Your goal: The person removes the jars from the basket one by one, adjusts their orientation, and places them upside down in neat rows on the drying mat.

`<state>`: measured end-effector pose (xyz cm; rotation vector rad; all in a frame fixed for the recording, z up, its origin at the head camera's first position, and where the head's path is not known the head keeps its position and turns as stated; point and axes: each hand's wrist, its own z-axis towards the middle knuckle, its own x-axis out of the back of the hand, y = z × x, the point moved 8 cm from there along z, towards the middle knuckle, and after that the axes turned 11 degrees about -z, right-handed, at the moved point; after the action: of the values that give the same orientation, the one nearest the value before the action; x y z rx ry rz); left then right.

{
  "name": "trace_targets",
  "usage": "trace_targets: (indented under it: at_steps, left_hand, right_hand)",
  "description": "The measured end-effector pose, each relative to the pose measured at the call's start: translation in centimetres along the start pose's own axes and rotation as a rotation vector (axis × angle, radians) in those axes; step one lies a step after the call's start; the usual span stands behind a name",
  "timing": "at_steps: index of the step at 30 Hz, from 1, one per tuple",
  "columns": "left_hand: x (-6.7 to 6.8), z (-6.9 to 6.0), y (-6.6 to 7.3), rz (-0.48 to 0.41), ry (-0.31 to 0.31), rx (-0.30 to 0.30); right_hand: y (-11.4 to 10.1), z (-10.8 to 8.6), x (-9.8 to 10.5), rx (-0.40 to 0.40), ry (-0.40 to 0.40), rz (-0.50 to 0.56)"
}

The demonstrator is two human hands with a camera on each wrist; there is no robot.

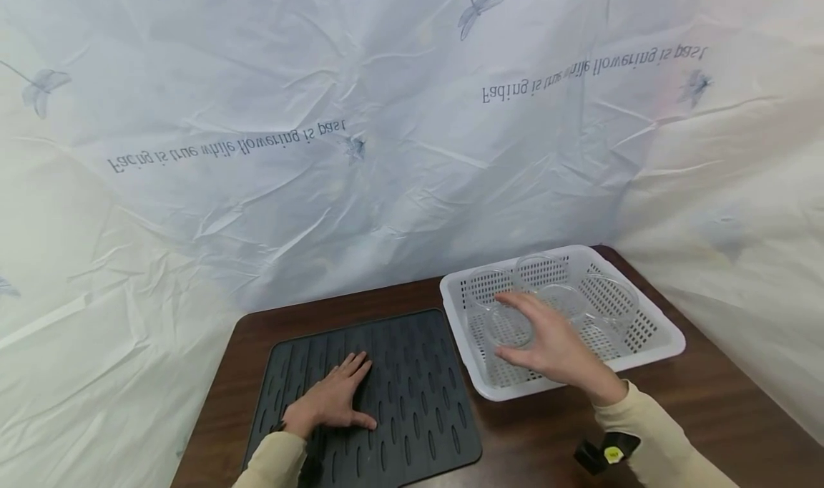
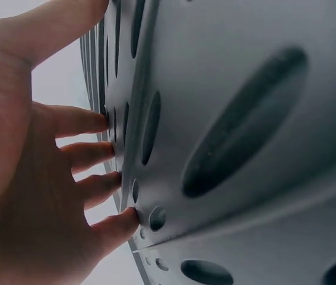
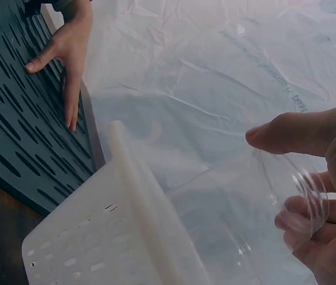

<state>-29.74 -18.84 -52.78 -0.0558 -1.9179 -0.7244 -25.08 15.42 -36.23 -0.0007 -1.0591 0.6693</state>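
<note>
My right hand (image 1: 553, 341) is over the left part of a white perforated basket (image 1: 669, 343). Between its thumb and fingers it holds a clear cup (image 1: 508, 327); the right wrist view shows the cup's ringed end (image 3: 317, 199) against the fingers. Several other clear cups (image 1: 608, 298) stand in the basket, their outlines faint. My left hand (image 1: 331, 398) rests palm down with fingers spread on a dark grey slotted mat (image 1: 418, 409). In the left wrist view the fingertips (image 2: 126, 219) touch the mat's surface.
Both the mat and the basket lie on a brown wooden table (image 1: 534, 438), the basket to the mat's right near the back edge. A pale printed plastic sheet (image 1: 386, 187) hangs behind and around the table.
</note>
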Motion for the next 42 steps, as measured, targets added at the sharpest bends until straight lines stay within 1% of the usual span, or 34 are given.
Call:
trace_targets:
  at_steps: [5, 8, 12, 15, 19, 24, 33, 42]
  left_hand:
    - [0.1, 0.0, 0.0, -0.011, 0.004, -0.007]
    - [0.3, 0.1, 0.0, -0.008, 0.009, -0.01]
    - [0.0, 0.1, -0.1, -0.005, -0.005, -0.001]
    - [0.0, 0.2, 0.0, -0.003, -0.008, 0.0]
    - [0.1, 0.2, 0.1, -0.004, -0.002, -0.006]
    - [0.0, 0.0, 0.0, -0.016, -0.012, 0.005]
    - [-0.1, -0.1, -0.1, -0.024, -0.015, 0.01]
    - [0.0, -0.1, 0.1, -0.034, -0.003, 0.013]
  right_hand:
    - [0.0, -0.1, -0.5, -0.04, 0.01, 0.038]
    - [0.2, -0.2, -0.8, -0.08, 0.009, 0.067]
    - [0.7, -0.7, -1.3, -0.143, -0.011, 0.097]
    - [1.1, -1.0, -1.7, -0.173, -0.02, 0.127]
    - [1.2, -1.2, -2.0, -0.179, -0.012, 0.158]
    - [1.3, -1.6, -2.6, -0.179, -0.034, 0.159]
    - [1.8, -2.0, -3.7, -0.218, -0.085, 0.132]
    - [1.9, -2.1, -4.1, -0.21, -0.121, 0.101]
